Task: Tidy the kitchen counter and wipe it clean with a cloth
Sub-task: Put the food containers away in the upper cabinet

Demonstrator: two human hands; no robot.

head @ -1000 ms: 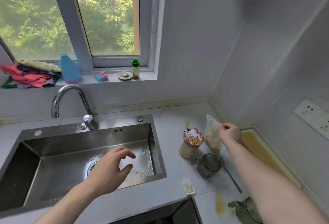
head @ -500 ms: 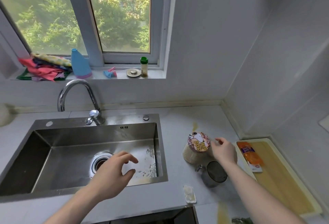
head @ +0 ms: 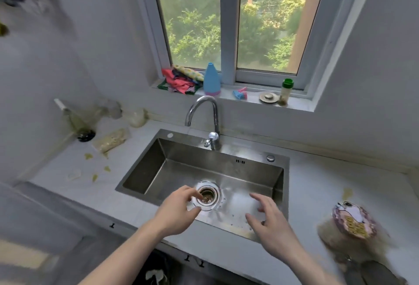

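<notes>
Now both hands hover empty over the sink (head: 140, 172), left hand (head: 175, 213) loosely curled, right hand (head: 271, 223) spread wide, while the cloths (head: 179, 78) sit on the sill behind the sink, so reaching past the faucet (head: 205, 114) could topple the blue bottle (head: 211, 79).

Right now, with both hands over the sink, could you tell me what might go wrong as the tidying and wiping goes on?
Neither the left hand nor the right hand holds a cloth; the pile of cloths lies on the sill behind the faucet, so a reach could knock the blue bottle. The yellowish spills left of the sink might smear. The jar stands near the right forearm and could be toppled.
</notes>
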